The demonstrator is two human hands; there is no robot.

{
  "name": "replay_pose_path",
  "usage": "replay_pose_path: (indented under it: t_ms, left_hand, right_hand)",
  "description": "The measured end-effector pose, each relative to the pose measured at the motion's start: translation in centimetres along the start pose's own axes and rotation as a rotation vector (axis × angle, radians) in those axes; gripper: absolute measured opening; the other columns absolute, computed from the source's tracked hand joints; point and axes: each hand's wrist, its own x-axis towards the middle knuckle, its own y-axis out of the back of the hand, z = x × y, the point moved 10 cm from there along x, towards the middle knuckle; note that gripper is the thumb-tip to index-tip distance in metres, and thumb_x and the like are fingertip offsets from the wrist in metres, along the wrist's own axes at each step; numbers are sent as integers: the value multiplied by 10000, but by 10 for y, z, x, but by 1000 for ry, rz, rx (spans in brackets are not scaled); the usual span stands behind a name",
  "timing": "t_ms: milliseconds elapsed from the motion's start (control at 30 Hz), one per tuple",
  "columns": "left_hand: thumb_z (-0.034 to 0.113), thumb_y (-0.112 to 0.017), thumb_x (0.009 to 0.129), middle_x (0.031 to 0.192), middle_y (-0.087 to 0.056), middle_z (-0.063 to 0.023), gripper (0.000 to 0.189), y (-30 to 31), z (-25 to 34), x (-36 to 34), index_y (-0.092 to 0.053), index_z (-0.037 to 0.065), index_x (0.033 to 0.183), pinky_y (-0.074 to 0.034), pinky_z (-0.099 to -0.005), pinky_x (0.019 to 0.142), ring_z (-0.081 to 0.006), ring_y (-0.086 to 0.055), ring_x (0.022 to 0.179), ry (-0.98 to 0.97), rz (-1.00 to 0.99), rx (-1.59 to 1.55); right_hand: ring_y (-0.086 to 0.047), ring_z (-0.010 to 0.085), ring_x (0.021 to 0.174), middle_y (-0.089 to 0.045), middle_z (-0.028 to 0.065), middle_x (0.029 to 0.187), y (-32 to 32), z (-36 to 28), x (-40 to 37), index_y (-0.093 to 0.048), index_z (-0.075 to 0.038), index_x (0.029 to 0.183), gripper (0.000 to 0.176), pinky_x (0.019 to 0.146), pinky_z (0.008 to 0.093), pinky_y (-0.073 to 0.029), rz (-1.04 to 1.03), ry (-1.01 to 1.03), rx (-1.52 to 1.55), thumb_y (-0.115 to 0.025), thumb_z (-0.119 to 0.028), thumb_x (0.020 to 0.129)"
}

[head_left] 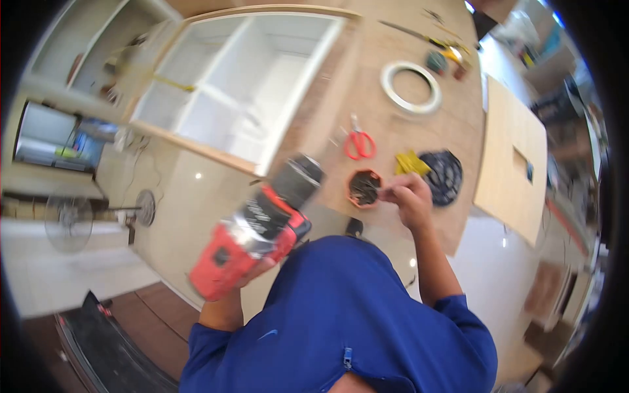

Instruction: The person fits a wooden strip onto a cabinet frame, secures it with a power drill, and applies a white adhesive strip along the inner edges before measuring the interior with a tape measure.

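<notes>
My left hand (259, 268) is wrapped round a red and black power drill (252, 232), blurred by motion. Its thick black front end points up and to the right, near the corner of the white cabinet frame. At the worktable's near edge, my right hand (411, 196) has its fingers pinched together beside the rim of a small orange container (364, 188). Dark, thin pieces that look like screws fill the container. Whatever is between those fingertips is too small to make out. A yellow crumpled packet (411, 164) and a black plastic bag (443, 177) lie just beyond this hand.
Red-handled scissors (360, 145) and a white ring-shaped roll (411, 87) lie on the brown worktable (367, 46). A handsaw (409, 31) is farther back. The white cabinet frame (262, 72) takes up the left side. A standing fan (70, 223) and a light wooden panel (511, 164) flank the area.
</notes>
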Motion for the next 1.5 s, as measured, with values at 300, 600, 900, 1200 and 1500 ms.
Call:
replay_pose_path:
  t_ms: [300, 600, 900, 1200, 1500]
  left_hand:
    - [247, -879, 760, 934, -723, -101, 411, 75, -34, -115, -675, 60, 1065, -559, -396, 722, -318, -716, 830, -15, 266, 179]
    - [315, -855, 819, 897, -719, -81, 346, 191, -64, -215, -688, 74, 1002, -566, -376, 692, -286, -718, 791, 59, 419, 249]
    - [215, -813, 844, 948, -734, -97, 288, 240, -112, -212, -693, 58, 1053, -584, -386, 747, -292, -731, 839, 42, 322, 214]
    - [190, -834, 826, 971, -735, -91, 323, 268, -146, -175, -692, 47, 1079, -586, -345, 770, -262, -734, 860, 150, 271, 138]
    - [215, -779, 853, 972, -741, -103, 240, 292, -168, -141, -718, 90, 1049, -587, -410, 748, -314, -734, 857, 174, 208, 209]
  right_hand:
    - [-753, 249, 753, -656, 117, 859, -218, -19, -33, -535, -8, 1038, 63, 670, 377, -676, -302, 1, -2, -541, 10, 978]
    - [-734, 219, 759, -653, 86, 912, -420, 77, -23, -543, -34, 1132, 168, 665, 349, -646, -346, -129, -40, -595, -24, 972]
    - [-681, 170, 716, -637, 48, 885, -478, 126, -4, -545, -61, 1179, 201, 660, 328, -619, -245, -246, -49, -594, -41, 985]
    - [-655, 162, 742, -612, 53, 883, -495, 150, 43, -509, -45, 1222, 244, 680, 339, -602, -237, -304, -60, -590, -47, 992]
    - [-611, 141, 719, -597, 44, 889, -499, 162, 74, -504, -24, 1248, 265, 687, 340, -596, -167, -295, -87, -588, -59, 999]
